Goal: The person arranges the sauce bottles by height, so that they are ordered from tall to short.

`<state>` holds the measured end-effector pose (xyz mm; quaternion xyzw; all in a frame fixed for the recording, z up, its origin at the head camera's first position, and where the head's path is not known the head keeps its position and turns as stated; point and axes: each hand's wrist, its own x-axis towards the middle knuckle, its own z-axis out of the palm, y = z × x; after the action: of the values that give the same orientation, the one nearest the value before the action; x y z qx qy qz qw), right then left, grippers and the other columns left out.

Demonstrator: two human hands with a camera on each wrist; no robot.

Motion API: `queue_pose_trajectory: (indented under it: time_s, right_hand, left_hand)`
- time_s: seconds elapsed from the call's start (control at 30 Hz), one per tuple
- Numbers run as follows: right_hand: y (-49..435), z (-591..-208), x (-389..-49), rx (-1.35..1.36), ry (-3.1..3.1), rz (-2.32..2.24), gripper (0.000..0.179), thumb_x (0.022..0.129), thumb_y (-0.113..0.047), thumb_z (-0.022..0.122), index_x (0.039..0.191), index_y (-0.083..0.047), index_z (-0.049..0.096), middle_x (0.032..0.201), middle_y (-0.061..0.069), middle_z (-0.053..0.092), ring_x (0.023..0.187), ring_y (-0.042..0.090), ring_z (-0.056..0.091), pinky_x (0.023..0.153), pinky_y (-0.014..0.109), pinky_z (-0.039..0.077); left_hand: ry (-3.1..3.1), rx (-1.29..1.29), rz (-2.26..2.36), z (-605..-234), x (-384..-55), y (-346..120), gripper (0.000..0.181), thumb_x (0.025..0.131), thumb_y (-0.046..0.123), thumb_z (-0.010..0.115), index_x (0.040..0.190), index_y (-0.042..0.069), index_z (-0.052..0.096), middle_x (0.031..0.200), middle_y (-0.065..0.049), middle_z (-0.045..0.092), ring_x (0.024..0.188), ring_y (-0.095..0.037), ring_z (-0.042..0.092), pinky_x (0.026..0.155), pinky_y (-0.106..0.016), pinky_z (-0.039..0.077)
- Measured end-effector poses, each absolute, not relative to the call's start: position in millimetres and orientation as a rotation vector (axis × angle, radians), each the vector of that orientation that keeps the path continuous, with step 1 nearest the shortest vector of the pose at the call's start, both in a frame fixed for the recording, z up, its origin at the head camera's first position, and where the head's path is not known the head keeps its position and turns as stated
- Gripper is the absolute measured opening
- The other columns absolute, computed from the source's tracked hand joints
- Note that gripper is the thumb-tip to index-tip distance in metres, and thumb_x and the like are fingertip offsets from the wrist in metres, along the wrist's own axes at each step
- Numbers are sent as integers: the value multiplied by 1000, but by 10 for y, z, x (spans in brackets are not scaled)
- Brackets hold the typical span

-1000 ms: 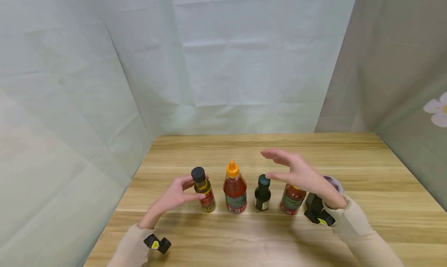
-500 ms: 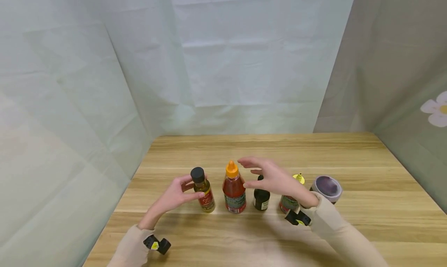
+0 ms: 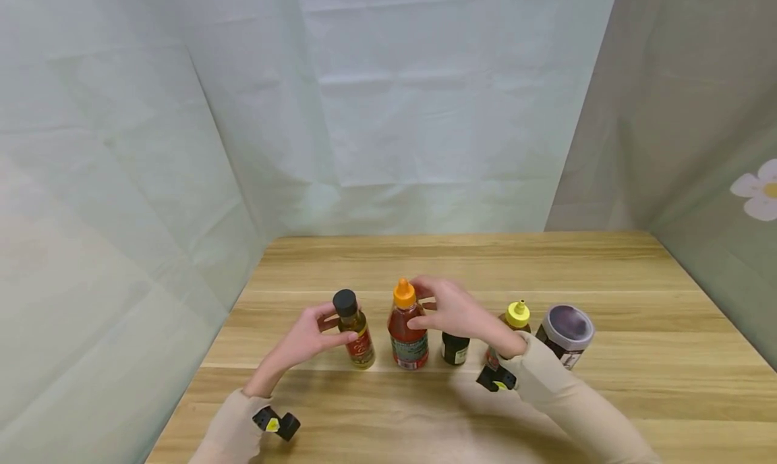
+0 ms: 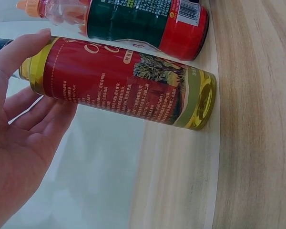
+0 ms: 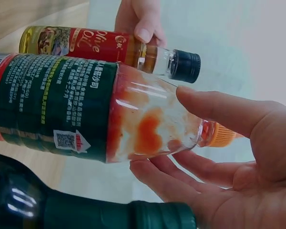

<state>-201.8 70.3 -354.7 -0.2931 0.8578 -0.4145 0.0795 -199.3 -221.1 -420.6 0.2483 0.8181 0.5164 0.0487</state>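
Observation:
My left hand (image 3: 309,336) holds an olive oil bottle (image 3: 360,348) with a black cap and red label, thumb on its near side and fingers behind. The bottle stands upright on the table at the left of a row. Just right of it is a red chili sauce bottle (image 3: 408,346) with an orange nozzle cap and green label. My right hand (image 3: 452,309) reaches round its upper part; in the right wrist view the thumb lies at the shoulder (image 5: 152,119) and the fingers are on the opposite side.
Right of the sauce bottle stands a small dark bottle (image 3: 455,349), its top hidden behind my right hand. Farther right are a yellow-capped sauce bottle (image 3: 518,313), partly covered by my wrist, and a dark jar (image 3: 564,332) with a pale purple lid. Pale cloth (image 3: 425,113) hangs behind the wooden table (image 3: 376,417).
My right hand has moved left, from over the dark bottle to around the orange-capped sauce bottle. The yellow cap and the jar have come into view. My left hand stays on the olive oil bottle.

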Motion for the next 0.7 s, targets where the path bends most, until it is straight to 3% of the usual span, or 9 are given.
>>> queue_pose_trajectory:
  time_s: [0.37, 0.7]
  right_hand:
    - [620, -3570, -2030, -819, 2624, -1171, 55, 81, -17, 79, 128, -3, 56, 122, 11, 66, 113, 29, 63, 94, 42, 55]
    - [593, -3569, -1931, -797, 2761, -1168, 47, 81, -14, 78, 123, -3, 58, 114, 11, 69, 104, 28, 67, 84, 42, 58]
  left_hand:
    - [2490, 744, 1590, -4220, -2000, -2216, 50, 83, 14, 76, 126, -4, 59, 125, -17, 63, 110, -1, 59, 101, -45, 50]
    - [2456, 756, 1616, -4216, -2003, -2190, 48, 84, 13, 75, 127, 1, 59, 128, -18, 61, 111, 2, 58, 102, -42, 50]
